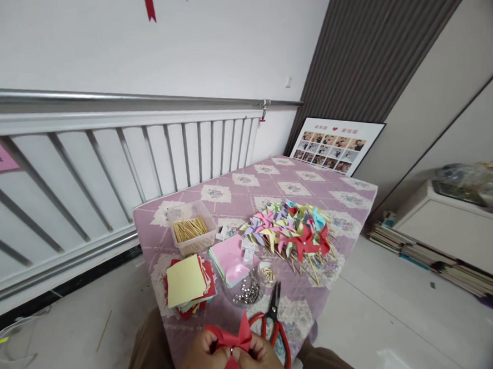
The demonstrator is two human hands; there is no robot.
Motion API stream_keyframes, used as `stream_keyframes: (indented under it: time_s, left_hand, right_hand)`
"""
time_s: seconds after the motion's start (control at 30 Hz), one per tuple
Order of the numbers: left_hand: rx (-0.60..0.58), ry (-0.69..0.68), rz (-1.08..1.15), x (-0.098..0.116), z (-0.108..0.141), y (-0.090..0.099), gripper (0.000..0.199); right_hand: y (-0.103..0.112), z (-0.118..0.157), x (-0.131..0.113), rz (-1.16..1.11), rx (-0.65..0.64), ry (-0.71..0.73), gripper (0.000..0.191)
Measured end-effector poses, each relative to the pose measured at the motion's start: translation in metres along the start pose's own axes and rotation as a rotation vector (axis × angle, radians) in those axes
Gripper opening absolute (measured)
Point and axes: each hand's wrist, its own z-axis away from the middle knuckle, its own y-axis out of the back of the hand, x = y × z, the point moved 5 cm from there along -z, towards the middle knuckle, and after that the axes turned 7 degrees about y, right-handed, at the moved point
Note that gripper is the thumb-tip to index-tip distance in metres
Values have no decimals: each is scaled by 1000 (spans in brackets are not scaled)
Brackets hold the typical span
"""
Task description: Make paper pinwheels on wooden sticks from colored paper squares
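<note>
Between my two hands, low in the view at the table's near edge, is a red paper pinwheel (243, 333) with its points folded in. My left hand (204, 359) pinches its left side, and my right hand (263, 365) grips the right side. Both thumbs press beside a small shiny metal piece (232, 350) at the pinwheel's centre. Right beside my right hand lie scissors (272, 314) with red handles and dark blades. Just beyond my hands stands a clear round container (248, 291) of small metal pieces. The undersides of the fingers are hidden.
A stack of coloured paper squares (186, 281) lies at left, near a plastic box (203, 243) of wooden sticks. More paper sheets (227, 256) and a small cup (267, 274) sit mid-table. Finished pinwheels (305, 241) are heaped at right. A photo board (336, 145) leans behind.
</note>
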Motion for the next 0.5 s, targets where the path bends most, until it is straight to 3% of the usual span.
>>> stream_keyframes:
  time_s: [0.27, 0.5]
  left_hand:
    - [-58, 74, 31, -6, 2, 12, 22]
    - [-106, 40, 78, -3, 5, 15, 23]
  right_hand:
    - [-14, -3, -3, 90, -71, -66, 30]
    - [-12, -6, 10, 119, -68, -74, 31]
